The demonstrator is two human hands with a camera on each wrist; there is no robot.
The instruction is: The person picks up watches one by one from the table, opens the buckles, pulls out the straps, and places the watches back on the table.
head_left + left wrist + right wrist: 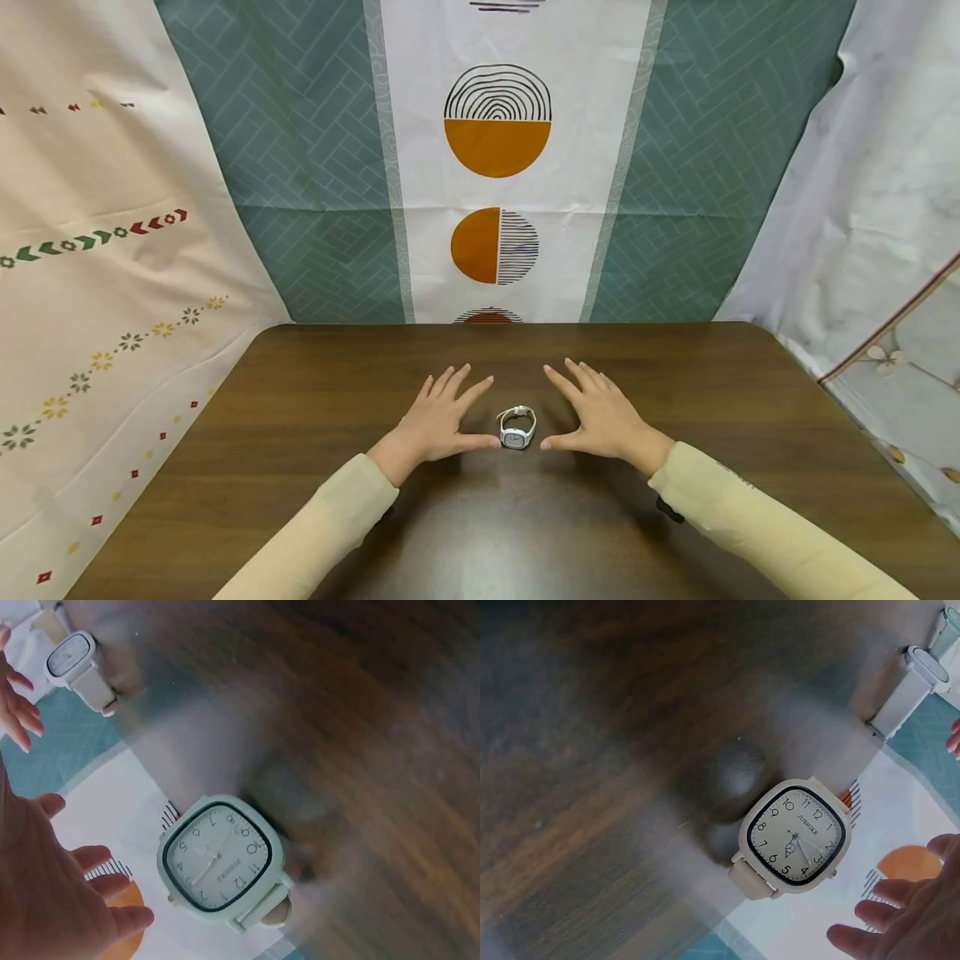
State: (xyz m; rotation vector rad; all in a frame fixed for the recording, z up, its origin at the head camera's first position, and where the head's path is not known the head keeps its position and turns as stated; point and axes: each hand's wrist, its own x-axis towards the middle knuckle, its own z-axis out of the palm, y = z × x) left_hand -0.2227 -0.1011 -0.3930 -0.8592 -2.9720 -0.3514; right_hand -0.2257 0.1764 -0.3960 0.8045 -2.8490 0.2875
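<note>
A white wristwatch [516,436] sits on the brown table between my two thumbs, its strap looped behind the square case. My left hand [438,421] is just left of it with fingers spread, holding nothing. On the other side my right hand [603,417] is spread in the same way, also holding nothing. Close up in the left wrist view is a pale green watch [221,859], beside the left fingers and apart from them. The right wrist view has a beige watch [795,836] near the right fingers, not touched. Neither of these two watches shows in the head view.
The wooden table [300,375] has rounded far corners. Behind it hangs a green and white curtain [322,167] with orange circles. Patterned cloth [97,275] covers the left side, and pale floral cloth [885,250] covers the right.
</note>
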